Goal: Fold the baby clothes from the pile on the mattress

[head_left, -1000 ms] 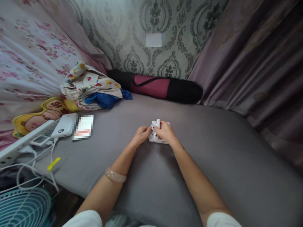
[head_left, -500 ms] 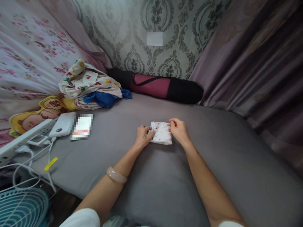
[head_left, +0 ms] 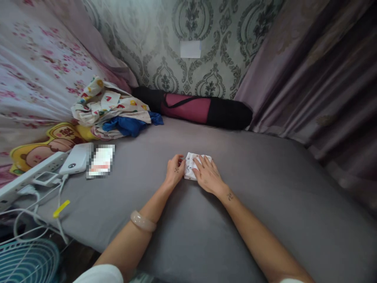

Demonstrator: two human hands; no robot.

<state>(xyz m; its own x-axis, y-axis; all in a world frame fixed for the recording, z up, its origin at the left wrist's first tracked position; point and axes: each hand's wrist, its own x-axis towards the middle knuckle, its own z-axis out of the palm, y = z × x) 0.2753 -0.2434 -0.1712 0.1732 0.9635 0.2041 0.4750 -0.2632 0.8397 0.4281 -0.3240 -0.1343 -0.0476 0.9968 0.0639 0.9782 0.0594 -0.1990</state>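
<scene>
A small white patterned cloth (head_left: 191, 159), folded into a little square, lies on the grey bed sheet (head_left: 265, 188) in the middle of the view. My right hand (head_left: 207, 176) lies flat on top of it with the fingers stretched out, covering most of it. My left hand (head_left: 175, 171) sits at the cloth's left edge, fingers curled and pinching that edge. A pale bangle (head_left: 143, 221) is on my left wrist.
A heap of printed and blue clothes (head_left: 113, 112) lies at the back left. A rolled mat in a black and maroon bag (head_left: 200, 108) runs along the wall. A power bank (head_left: 75, 158), power strip (head_left: 26, 177), cables and a fan (head_left: 26, 259) crowd the left edge. Curtains hang at right.
The cloth went from crumpled between both hands, to spread flat, to folded smaller. My right hand moved left and now presses flat on it.
</scene>
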